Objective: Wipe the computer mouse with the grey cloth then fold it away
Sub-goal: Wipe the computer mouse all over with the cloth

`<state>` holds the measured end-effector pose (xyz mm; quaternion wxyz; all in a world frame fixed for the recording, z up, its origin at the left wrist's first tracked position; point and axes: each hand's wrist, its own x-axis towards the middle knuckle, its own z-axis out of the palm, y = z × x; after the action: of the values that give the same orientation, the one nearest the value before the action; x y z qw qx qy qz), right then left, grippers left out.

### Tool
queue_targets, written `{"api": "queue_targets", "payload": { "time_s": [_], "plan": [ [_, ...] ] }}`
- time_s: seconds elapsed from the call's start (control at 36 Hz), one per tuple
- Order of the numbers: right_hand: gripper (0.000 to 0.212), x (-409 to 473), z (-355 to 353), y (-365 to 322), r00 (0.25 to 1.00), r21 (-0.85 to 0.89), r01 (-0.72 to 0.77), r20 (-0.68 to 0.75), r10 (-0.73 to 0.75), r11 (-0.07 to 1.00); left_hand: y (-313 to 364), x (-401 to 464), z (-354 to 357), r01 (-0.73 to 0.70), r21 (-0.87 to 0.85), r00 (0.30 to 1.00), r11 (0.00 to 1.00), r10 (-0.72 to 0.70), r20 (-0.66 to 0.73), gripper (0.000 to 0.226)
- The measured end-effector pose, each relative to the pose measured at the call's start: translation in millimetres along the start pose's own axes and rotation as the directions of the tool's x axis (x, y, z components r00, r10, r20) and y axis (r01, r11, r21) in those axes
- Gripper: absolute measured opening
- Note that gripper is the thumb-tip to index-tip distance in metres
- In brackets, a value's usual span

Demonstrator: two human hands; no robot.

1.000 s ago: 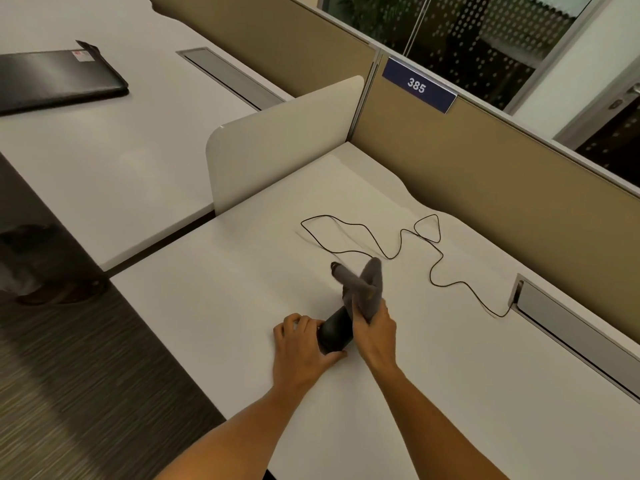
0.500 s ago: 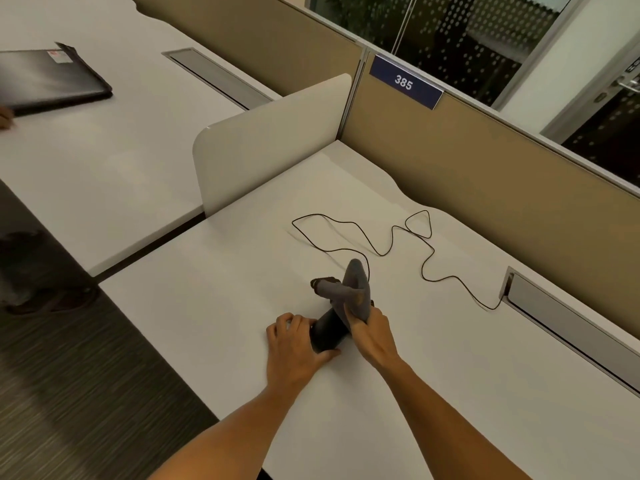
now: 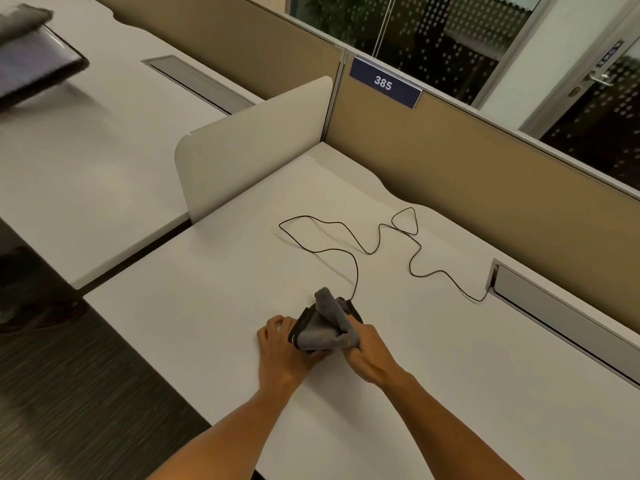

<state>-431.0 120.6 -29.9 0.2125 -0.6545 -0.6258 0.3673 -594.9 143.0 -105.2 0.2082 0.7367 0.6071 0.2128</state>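
A black wired computer mouse (image 3: 300,328) rests on the white desk (image 3: 450,393), mostly covered by a bunched grey cloth (image 3: 327,325). My left hand (image 3: 282,355) grips the mouse from its left and near side. My right hand (image 3: 369,353) clutches the cloth and presses it onto the top of the mouse. Only the mouse's left flank and a bit of its far end show. Its thin black cable (image 3: 377,237) loops across the desk toward the back right.
A slot with a grey cover (image 3: 554,310) is set in the desk at the right, where the cable ends. A low white divider (image 3: 249,147) and tan partition walls (image 3: 485,174) bound the desk. A dark flat case (image 3: 31,67) lies on the neighbouring desk.
The cloth has come down from sticking up above the mouse and now drapes over its top, drawn toward me by my right hand. The dark case on the far desk looks blurred.
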Motion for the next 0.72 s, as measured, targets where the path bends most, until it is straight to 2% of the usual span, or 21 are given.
{"api": "queue_targets", "payload": {
  "time_s": [0.08, 0.17, 0.22, 0.31, 0.39, 0.42, 0.5, 0.58, 0.64, 0.72],
  "plan": [
    [0.038, -4, 2, 0, 1.0, -0.003, 0.011, 0.008, -0.011, 1.0, 1, -2, -1, -0.033, 0.009, 0.998, 0.999, 0.033, -0.048, 0.055],
    [0.052, -6, 3, 3, 1.0, 0.022, -0.019, 0.021, 0.019, 1.0, -1, -2, 1, -0.041, -0.004, 0.997, 0.999, 0.04, -0.06, 0.051],
    [0.051, -8, 2, 5, 0.999, 0.034, -0.031, 0.028, 0.03, 0.999, -3, -2, 3, -0.055, 0.028, 0.997, 0.998, 0.056, -0.051, 0.05],
    [0.039, -12, 1, 1, 0.995, 0.11, -0.096, 0.023, 0.094, 0.989, -5, -2, 4, -0.078, 0.065, 0.995, 0.995, 0.082, -0.061, 0.051],
    [0.016, -17, -4, -3, 0.98, 0.221, -0.2, 0.034, 0.197, 0.955, -4, -1, 4, -0.068, 0.032, 0.994, 0.997, 0.07, -0.078, 0.056],
    [0.015, -19, -7, -3, 0.973, 0.276, -0.229, 0.052, 0.223, 0.934, -4, -1, 4, -0.058, 0.026, 0.996, 0.998, 0.06, -0.072, 0.059],
    [0.024, -23, -14, -3, 0.961, 0.552, -0.246, 0.029, 0.276, 0.796, -2, 2, 4, 0.01, 0.053, 1.0, 0.999, -0.01, 0.003, 0.06],
    [0.025, -22, -21, -11, 0.922, 0.824, -0.171, -0.06, 0.383, 0.54, -4, 1, 6, 0.036, -0.003, 0.999, 0.999, -0.036, 0.017, 0.047],
    [0.027, -21, -29, -15, 0.89, 0.9, -0.167, -0.039, 0.455, 0.403, -4, 1, 6, 0.016, 0.012, 1.0, 1.0, -0.016, 0.009, 0.054],
    [0.034, -23, -46, -14, 0.877, 0.94, -0.186, 0.027, 0.48, 0.286, -4, 1, 5, 0.023, -0.005, 1.0, 1.0, -0.023, -0.005, 0.067]
  ]
}}
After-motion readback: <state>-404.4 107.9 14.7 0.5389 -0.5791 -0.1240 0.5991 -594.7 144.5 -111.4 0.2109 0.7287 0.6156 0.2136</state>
